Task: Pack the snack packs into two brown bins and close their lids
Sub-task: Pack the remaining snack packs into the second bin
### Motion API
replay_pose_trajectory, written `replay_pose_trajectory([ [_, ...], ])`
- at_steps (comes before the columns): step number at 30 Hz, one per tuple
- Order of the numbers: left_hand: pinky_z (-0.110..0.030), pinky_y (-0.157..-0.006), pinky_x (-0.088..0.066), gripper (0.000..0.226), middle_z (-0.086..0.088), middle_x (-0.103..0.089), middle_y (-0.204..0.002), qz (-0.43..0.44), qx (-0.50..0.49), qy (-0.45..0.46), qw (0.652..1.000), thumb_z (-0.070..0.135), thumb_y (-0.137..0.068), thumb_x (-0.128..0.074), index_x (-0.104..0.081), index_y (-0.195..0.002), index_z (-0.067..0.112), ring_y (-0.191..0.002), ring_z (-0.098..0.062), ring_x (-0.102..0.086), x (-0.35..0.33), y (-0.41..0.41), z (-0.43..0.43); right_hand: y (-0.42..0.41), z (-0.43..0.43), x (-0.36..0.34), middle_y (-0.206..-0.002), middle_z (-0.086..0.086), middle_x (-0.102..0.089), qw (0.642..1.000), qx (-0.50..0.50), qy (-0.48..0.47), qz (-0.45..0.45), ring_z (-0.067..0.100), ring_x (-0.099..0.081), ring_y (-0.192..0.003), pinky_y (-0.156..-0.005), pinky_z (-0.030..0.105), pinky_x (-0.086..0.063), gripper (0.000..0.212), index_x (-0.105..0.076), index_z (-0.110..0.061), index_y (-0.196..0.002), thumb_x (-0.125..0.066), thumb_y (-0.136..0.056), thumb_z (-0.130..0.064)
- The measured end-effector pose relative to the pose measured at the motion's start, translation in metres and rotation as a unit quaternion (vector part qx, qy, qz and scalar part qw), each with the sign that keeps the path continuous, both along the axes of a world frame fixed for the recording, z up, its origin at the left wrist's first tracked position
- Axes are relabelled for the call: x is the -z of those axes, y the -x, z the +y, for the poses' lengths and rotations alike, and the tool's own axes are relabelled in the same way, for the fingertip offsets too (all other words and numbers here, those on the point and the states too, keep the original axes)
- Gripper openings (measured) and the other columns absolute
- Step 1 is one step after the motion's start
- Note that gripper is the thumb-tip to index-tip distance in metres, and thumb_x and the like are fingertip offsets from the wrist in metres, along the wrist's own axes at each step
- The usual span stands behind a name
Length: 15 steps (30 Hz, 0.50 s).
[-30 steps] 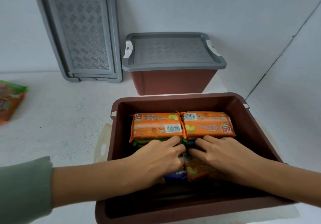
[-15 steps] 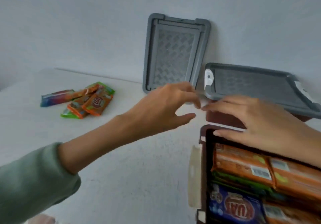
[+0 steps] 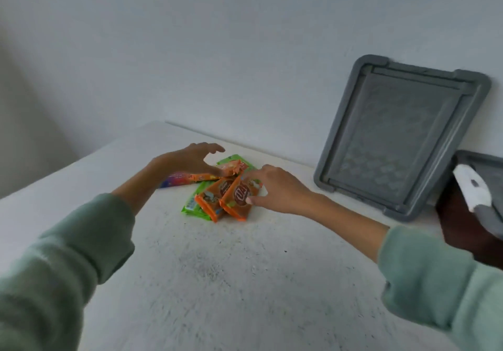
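Several snack packs lie in a small pile on the white table [image 3: 217,282]: an orange pack [image 3: 239,194] on top, a second orange pack [image 3: 209,201], a green pack [image 3: 192,206] underneath and a blue-purple pack [image 3: 174,181] at the left. My left hand [image 3: 190,160] arches over the pile's far left with fingers spread, its thumb on an orange pack. My right hand [image 3: 275,190] pinches the top orange pack, thumb at its side and fingertips at its far end. At the right edge stands a brown bin [image 3: 462,225] with its grey lid [image 3: 487,168] on. The open bin is out of view.
A loose grey lid [image 3: 394,138] leans upright against the wall just right of the pile. A white latch [image 3: 473,190] sticks out from the closed bin's corner. The table's left edge runs diagonally behind my left forearm.
Both hands left the open bin and swung left to the snack pile. The view turned left with them, so the open bin dropped out of sight.
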State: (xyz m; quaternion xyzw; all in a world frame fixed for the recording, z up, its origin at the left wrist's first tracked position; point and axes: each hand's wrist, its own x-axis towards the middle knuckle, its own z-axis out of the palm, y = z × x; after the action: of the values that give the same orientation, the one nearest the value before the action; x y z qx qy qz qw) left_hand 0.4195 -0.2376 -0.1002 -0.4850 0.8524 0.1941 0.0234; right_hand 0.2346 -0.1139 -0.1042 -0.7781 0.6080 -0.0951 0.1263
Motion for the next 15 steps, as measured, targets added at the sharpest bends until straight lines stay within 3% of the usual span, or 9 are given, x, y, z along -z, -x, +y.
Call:
replay_pose_trajectory([
  [4, -0.038, -0.113, -0.025, 0.068, -0.001, -0.027, -0.152, 0.033, 0.038, -0.059, 0.997, 0.038, -0.087, -0.059, -0.026, -0.144, 0.024, -0.138, -0.020, -0.027, 0.032, -0.008, -0.036, -0.028, -0.042, 0.042, -0.145, 0.019, -0.027, 0.992, 0.086, -0.076, -0.053, 0.036, -0.030, -0.133, -0.106, 0.042, -0.035, 0.067, -0.028, -0.023, -0.143, -0.053, -0.087, -0.049],
  [7, -0.036, -0.112, -0.024, 0.066, 0.003, -0.027, -0.152, 0.048, 0.073, -0.090, 0.992, 0.037, -0.088, -0.057, -0.025, -0.145, 0.027, -0.139, -0.019, -0.026, 0.051, -0.009, -0.050, -0.044, -0.058, 0.060, -0.150, 0.020, -0.009, 0.977, 0.168, -0.108, -0.076, 0.041, -0.012, -0.137, -0.108, 0.048, -0.027, 0.078, -0.012, -0.018, -0.147, -0.048, -0.088, -0.054],
  [12, -0.030, -0.104, -0.027, 0.084, 0.009, -0.037, -0.138, 0.099, 0.105, -0.100, 0.985, 0.073, -0.070, -0.054, -0.034, -0.140, 0.031, -0.128, -0.012, -0.033, 0.060, -0.008, -0.058, -0.056, -0.059, 0.072, -0.150, 0.018, -0.004, 0.970, 0.187, -0.106, -0.114, 0.040, -0.005, -0.138, -0.110, 0.044, -0.022, 0.078, -0.005, -0.016, -0.147, -0.054, -0.089, -0.032],
  [15, -0.035, -0.103, -0.031, 0.060, -0.002, -0.038, -0.141, 0.090, 0.100, -0.115, 0.984, 0.042, -0.084, -0.061, -0.035, -0.137, 0.037, -0.131, -0.021, -0.035, 0.062, -0.007, -0.065, -0.034, -0.048, 0.071, -0.149, 0.012, -0.009, 0.976, 0.142, -0.123, -0.113, 0.034, -0.008, -0.138, -0.111, 0.041, -0.021, 0.090, -0.004, -0.017, -0.147, -0.065, -0.082, -0.027],
])
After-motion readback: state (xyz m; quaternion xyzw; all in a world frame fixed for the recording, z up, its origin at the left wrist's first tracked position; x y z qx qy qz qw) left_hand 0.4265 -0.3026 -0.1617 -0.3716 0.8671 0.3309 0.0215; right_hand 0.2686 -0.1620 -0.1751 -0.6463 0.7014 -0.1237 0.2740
